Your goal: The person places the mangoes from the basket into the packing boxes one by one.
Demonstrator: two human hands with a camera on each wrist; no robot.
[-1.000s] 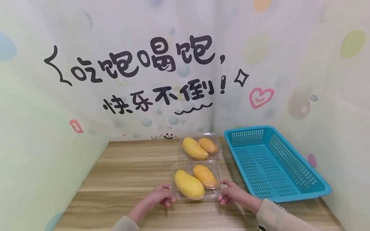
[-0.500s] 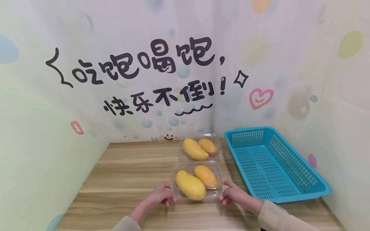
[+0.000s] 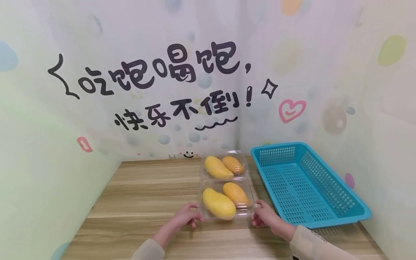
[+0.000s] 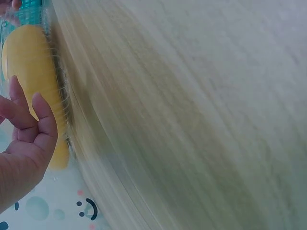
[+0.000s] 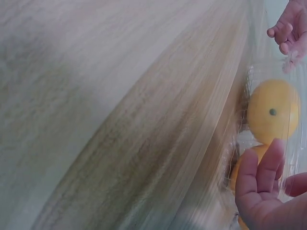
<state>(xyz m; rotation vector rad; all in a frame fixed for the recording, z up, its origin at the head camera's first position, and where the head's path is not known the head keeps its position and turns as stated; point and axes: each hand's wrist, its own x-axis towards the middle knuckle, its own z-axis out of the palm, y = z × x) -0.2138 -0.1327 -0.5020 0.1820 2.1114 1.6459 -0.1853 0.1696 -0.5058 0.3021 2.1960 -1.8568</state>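
Two clear plastic clamshell boxes stand one behind the other on the wooden table, each with two yellow mangoes inside. The front box [image 3: 240, 211] lies close against the back box [image 3: 238, 155]. My left hand [image 3: 186, 216] holds the near left edge of the front box, its other fingers loosely bent below. At the right edge, my right hand [image 3: 268, 218] grips the box between thumb and forefinger. Through the clear wall, a yellow mango [image 4: 31, 57] shows beside the left fingers, and another mango [image 5: 273, 110] appears beyond the right fingers. The exact finger contact is partly hidden.
A turquoise perforated basket [image 3: 294, 187] sits on the right of the wooden table [image 3: 143, 195], close beside the boxes. Behind rises a printed curtain [image 3: 156, 72] with black lettering. Pale walls enclose the left and right sides.
Both hands and the front box have shifted slightly right and away from me. The gap to the back box has narrowed. Back box and basket stay in place.
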